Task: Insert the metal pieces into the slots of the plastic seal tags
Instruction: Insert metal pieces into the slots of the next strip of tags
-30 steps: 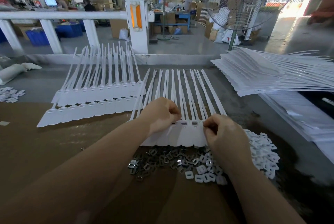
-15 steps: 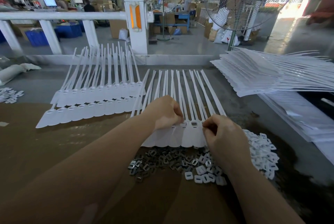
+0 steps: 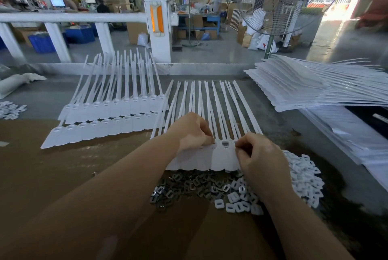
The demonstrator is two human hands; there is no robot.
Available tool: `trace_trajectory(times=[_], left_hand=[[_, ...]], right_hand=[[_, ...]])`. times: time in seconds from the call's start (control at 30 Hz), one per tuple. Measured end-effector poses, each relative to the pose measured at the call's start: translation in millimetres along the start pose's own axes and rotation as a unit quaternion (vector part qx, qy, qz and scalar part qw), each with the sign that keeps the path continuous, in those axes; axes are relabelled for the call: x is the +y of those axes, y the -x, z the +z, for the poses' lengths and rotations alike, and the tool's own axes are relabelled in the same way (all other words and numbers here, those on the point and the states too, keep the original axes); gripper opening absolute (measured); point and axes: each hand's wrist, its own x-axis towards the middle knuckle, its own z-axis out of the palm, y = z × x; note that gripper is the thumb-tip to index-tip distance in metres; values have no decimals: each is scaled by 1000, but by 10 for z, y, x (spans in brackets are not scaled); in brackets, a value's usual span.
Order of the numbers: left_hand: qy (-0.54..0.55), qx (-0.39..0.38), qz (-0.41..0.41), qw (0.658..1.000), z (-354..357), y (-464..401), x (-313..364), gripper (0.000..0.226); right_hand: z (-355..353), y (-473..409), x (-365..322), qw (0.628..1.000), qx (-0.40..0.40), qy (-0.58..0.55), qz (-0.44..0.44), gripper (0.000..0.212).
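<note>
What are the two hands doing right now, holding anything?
Left hand: fingers curled, fingertips pressing on the row of seal tags at the slots; a held metal piece cannot be told.
Right hand: fingers curled at the row's right end; contents hidden.

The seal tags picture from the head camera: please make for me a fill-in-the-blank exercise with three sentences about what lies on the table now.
1. Both hands, the left hand and the right hand, work on the row of seal tags whose colour is ____.
2. The pile of metal pieces lies ____ the person than that row.
3. The big stack of unused tags lies on the ____ side of the table.

Missing words: white; nearer to; right
</note>
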Motion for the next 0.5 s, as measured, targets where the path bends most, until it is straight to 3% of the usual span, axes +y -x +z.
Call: trace_trajectory(times=[0.23,0.4,0.5], left_hand=[[35,-35,-61,997,-26,-36,62,8],[52,-48,-91,993,-45,-64,106,23],[49,-55,-92,993,-52,-70,125,18]], right_hand=[[3,-3,-3,1000,1,1,1,7],[4,-6,-6,1000,1,-1,3,7],[5,-5,-7,1000,2,-1,1,7]])
